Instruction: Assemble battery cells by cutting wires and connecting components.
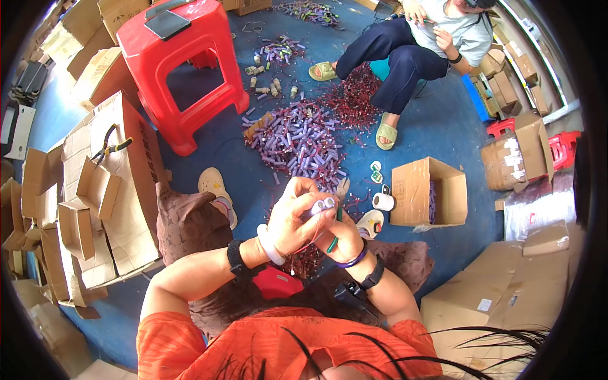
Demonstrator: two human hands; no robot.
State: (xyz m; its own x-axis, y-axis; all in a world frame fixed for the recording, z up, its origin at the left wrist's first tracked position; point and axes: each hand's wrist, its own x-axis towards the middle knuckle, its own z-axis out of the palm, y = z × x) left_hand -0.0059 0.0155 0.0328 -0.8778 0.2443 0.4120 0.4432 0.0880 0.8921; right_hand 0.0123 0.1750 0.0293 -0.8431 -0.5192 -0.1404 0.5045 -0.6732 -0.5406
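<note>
In front of my body both hands meet at the middle. My left hand [292, 212] is closed around a pair of pale purple battery cells [322, 206], their round white ends facing up. Against the cells my right hand [347, 239] is closed too, its thumb side touching them. A thin green handle-like piece [335, 233] runs along the right hand's fingers; its kind is unclear. Thin red wire shows just below the cells. On the floor beyond lies a big heap of purple battery cells [297, 139], and dark red wire leads [303, 263] lie in a pile below my hands.
A red plastic stool [183, 69] with a dark phone stands at the far left. Cardboard with pliers [111, 149] is on the left. An open carton [408, 190] holds more cells, beside a white roll [383, 201]. Another person [405, 57] sits at the far right, near red wires [354, 95].
</note>
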